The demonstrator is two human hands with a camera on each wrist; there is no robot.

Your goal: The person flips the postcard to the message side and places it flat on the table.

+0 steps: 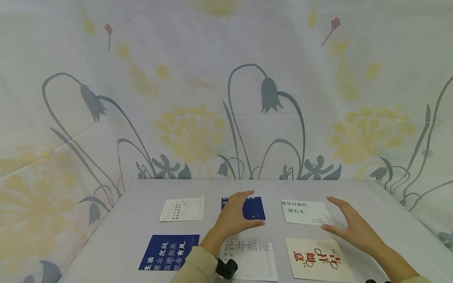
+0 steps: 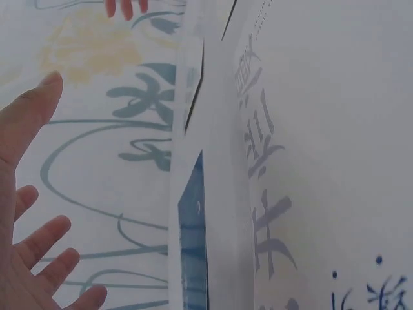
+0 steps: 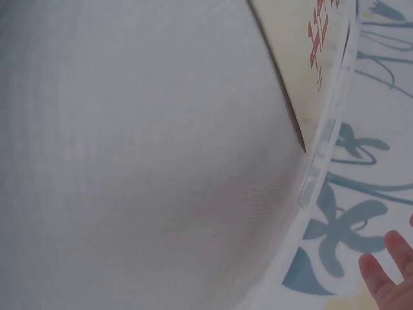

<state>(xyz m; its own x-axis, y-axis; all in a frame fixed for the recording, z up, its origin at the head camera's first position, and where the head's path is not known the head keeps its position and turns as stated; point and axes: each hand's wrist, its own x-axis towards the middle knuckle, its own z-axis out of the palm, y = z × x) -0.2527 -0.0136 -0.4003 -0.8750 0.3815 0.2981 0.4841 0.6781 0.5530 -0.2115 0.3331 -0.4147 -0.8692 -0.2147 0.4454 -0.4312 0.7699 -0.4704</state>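
My left hand point(image 1: 234, 217) is over the table with its thumb and fingers spread apart, holding nothing. It partly hides a blue card point(image 1: 254, 209) in the middle of the back row. My right hand point(image 1: 354, 230), also with thumb and fingers apart, holds nothing; its fingertips are near the right edge of a white card point(image 1: 306, 214) with dark writing. Below the hands lie a white card point(image 1: 253, 261) with large grey characters, partly covered by the left sleeve, and a cream card point(image 1: 316, 259) with red-brown lettering. The left wrist view shows the spread left fingers point(image 2: 48, 242).
On the left side of the pale table point(image 1: 116, 232) lie a white card point(image 1: 182, 209) at the back and a blue card point(image 1: 169, 251) with white characters in front. A flower-printed cloth point(image 1: 226, 98) hangs behind the table and along its sides.
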